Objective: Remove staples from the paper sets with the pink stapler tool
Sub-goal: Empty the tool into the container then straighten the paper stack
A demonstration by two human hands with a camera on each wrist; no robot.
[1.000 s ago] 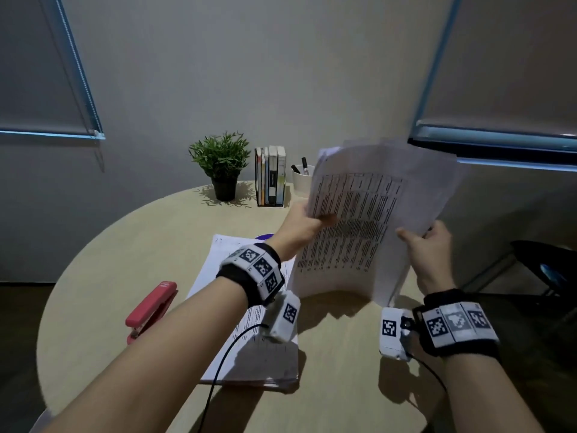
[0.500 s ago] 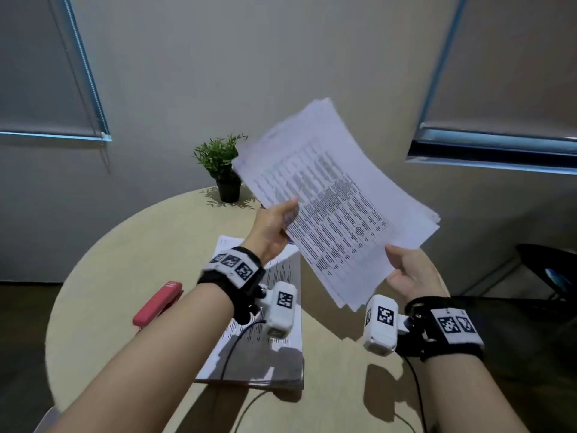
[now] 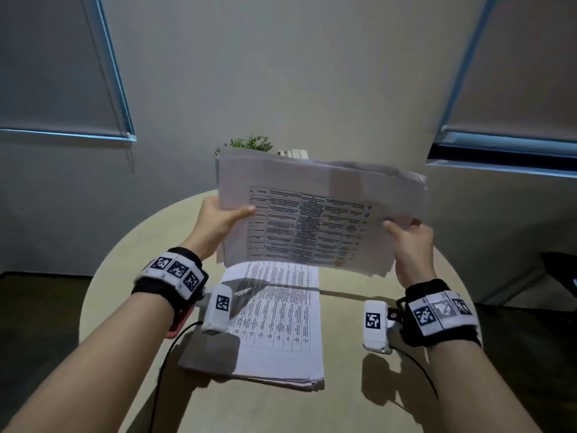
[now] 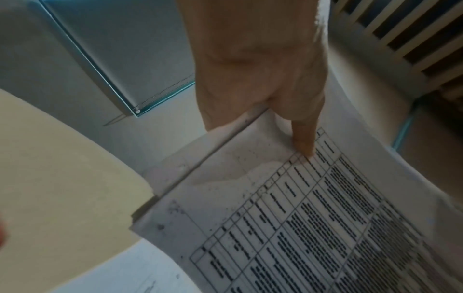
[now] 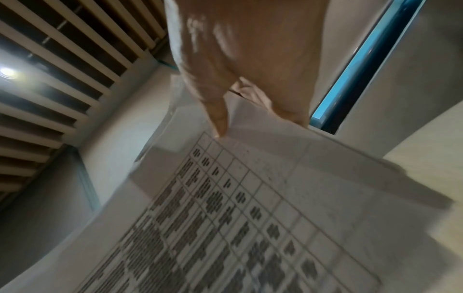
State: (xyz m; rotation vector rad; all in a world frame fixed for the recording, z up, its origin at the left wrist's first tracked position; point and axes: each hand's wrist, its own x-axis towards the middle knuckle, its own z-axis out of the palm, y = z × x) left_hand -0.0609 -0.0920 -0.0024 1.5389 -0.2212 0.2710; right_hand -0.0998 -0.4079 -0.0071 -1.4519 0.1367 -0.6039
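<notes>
A set of printed paper sheets (image 3: 315, 220) is held up in the air, landscape, above the round table (image 3: 131, 276). My left hand (image 3: 218, 218) grips its left edge, thumb on the front (image 4: 304, 136). Its right edge sits in my right hand (image 3: 409, 237), with the thumb (image 5: 220, 121) pressed on the printed table. A second stack of printed paper (image 3: 278, 320) lies flat on the table below. A sliver of the pink stapler tool (image 3: 178, 323) peeks out from under my left wrist, mostly hidden.
A green plant (image 3: 249, 143) and the tops of some books (image 3: 293, 153) show just above the held sheets at the back of the table. Roller blinds (image 3: 56, 67) flank the wall. A dark chair (image 3: 559, 270) stands at the right.
The held sheets turned from a tilted portrait position to landscape, level and facing me. My view swung left, so the flat stack now sits centred and the stapler slipped under my left wrist.
</notes>
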